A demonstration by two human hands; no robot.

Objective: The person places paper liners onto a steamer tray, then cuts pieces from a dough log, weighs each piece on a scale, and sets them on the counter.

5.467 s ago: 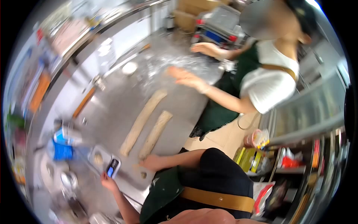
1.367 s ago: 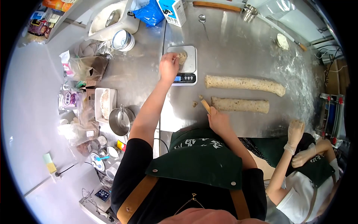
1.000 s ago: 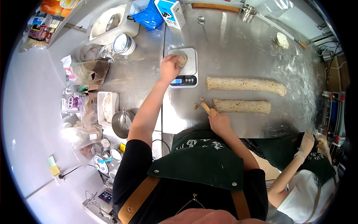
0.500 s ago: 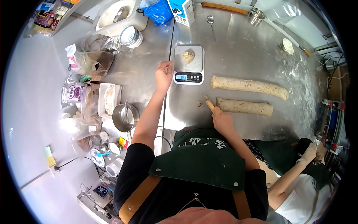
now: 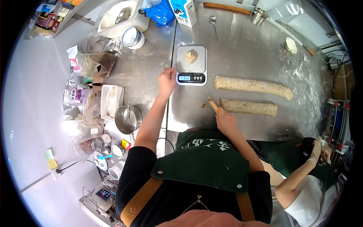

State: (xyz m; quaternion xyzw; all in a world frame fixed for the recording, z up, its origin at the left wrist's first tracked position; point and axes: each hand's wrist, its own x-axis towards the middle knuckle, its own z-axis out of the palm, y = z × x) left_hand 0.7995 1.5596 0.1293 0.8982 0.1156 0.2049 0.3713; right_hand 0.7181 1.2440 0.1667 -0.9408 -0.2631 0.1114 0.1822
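Observation:
A piece of dough [image 5: 191, 57] rests on the plate of the digital scale [image 5: 191, 78], whose display is lit. My left hand [image 5: 166, 81] is closed at the scale's left edge; what its fingers hold, if anything, is hidden. In my right hand [image 5: 227, 122] is a wooden-looking tool [image 5: 214, 107], its end beside small dough scraps [image 5: 203, 104]. To the right of the scale lies a long speckled dough log [image 5: 253, 87], with a shorter dough log [image 5: 248, 107] below it, near the tool.
A milk carton [image 5: 183, 13], a spoon [image 5: 214, 28] and a metal cup [image 5: 259, 16] stand or lie along the back. Stacked bowls [image 5: 132, 37] and a metal pot [image 5: 127, 120] are at the left. A co-worker's arm [image 5: 298, 181] shows at the lower right.
My left hand has moved slightly down along the scale's edge, its fingers more curled. The display digits have changed. The co-worker's arms have shifted slightly.

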